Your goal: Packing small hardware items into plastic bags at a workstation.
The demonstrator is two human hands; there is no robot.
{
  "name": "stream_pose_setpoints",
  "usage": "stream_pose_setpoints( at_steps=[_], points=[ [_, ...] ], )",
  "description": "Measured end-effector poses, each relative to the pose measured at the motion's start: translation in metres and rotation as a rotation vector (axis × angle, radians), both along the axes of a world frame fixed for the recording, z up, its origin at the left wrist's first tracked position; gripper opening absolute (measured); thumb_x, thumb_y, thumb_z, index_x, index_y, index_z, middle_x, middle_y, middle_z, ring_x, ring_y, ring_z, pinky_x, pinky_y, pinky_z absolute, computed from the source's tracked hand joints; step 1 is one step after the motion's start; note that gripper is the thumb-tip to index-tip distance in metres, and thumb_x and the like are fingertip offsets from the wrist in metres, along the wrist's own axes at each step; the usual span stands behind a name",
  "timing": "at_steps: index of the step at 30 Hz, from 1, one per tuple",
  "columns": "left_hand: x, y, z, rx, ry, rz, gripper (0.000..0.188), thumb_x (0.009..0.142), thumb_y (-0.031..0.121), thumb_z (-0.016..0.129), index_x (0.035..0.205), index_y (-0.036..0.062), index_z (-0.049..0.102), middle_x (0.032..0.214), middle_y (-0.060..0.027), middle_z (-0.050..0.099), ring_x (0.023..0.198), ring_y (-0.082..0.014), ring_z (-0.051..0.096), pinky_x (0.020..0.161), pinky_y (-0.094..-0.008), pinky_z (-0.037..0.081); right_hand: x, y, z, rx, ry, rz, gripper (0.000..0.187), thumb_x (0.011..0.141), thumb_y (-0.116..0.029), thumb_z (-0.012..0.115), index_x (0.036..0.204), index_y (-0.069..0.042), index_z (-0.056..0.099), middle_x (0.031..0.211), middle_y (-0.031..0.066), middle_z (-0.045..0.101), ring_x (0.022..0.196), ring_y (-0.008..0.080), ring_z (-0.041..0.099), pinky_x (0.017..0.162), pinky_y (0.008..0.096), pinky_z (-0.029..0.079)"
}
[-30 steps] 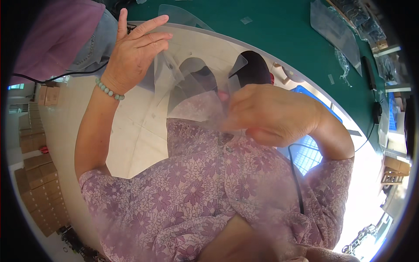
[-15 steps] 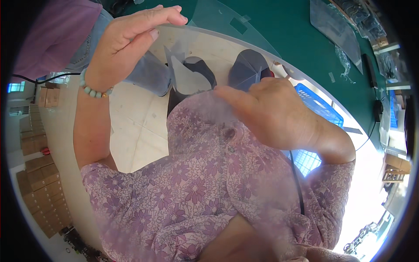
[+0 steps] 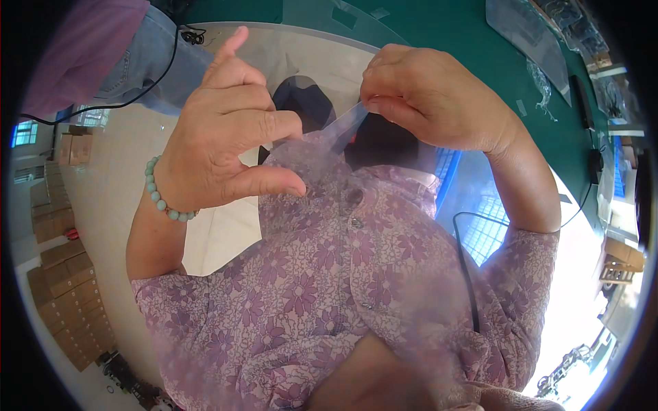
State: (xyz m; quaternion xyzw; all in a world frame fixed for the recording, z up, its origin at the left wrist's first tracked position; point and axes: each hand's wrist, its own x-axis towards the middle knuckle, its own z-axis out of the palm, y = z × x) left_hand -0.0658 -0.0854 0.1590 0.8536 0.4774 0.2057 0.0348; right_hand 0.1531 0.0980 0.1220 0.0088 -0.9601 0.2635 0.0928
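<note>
My right hand (image 3: pixel 439 96) is above the near edge of the green table, thumb and fingers pinched on a clear plastic sheet (image 3: pixel 348 127). The sheet looks folded or bent, and a pale crease runs down from the pinch toward my lap. Its outline is hard to make out against the dark shapes behind it. My left hand (image 3: pixel 223 130), with a beaded bracelet (image 3: pixel 159 195) at the wrist, is raised beside the sheet. Its thumb and index finger are wide apart, the little finger points up, and nothing shows between them.
Flat clear plastic (image 3: pixel 524 51) and a crumpled clear strip (image 3: pixel 540 85) lie on the green tabletop (image 3: pixel 452 27). Below its edge stands a blue basket (image 3: pixel 447 171). Another person's leg (image 3: pixel 140 65) is at the left, crossed by a black cable (image 3: pixel 161 82). Cartons (image 3: pixel 68 294) are stacked far left.
My right hand has moved up and away, drawing the clear sheet with it. My left hand has come down and turned, its thumb and fingers spreading apart.
</note>
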Motion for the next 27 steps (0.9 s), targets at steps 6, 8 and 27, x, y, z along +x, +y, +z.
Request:
stream_pose_setpoints(
  at_steps=[6,8,27],
  points=[
    [0.005,0.002,0.009,0.129,0.152,0.123,0.023,0.071,0.025,0.079,0.072,0.0077,0.063,0.074,-0.0026,0.060,0.084,-0.0249,0.058,0.116,-0.0571,0.026,0.014,-0.042,0.022,0.108,0.121,-0.186,0.013,0.081,-0.003,0.068,0.093,-0.005,0.063,0.085,0.0136,0.064,0.079,0.0336,0.062,0.067,0.0392,0.051],
    [0.015,0.005,0.008,0.115,0.134,0.155,0.011,0.070,0.012,0.073,0.076,0.0070,0.065,0.076,-0.0038,0.061,0.086,-0.0247,0.060,0.116,-0.0564,0.027,0.014,-0.047,0.016,0.153,0.315,-0.204,0.016,0.078,0.001,0.069,0.091,-0.005,0.062,0.093,0.0128,0.066,0.075,0.0310,0.065,0.063,0.0364,0.053],
    [0.041,0.004,-0.033,0.233,0.176,0.325,0.018,0.068,0.016,0.075,0.083,0.0070,0.069,0.085,-0.0023,0.062,0.096,-0.0237,0.059,0.117,-0.0591,0.025,0.012,-0.044,-0.024,0.483,0.350,-0.178,0.041,0.060,-0.010,0.072,0.100,-0.005,0.071,0.090,0.0041,0.063,0.083,0.0229,0.061,0.067,0.0345,0.053]
  ],
)
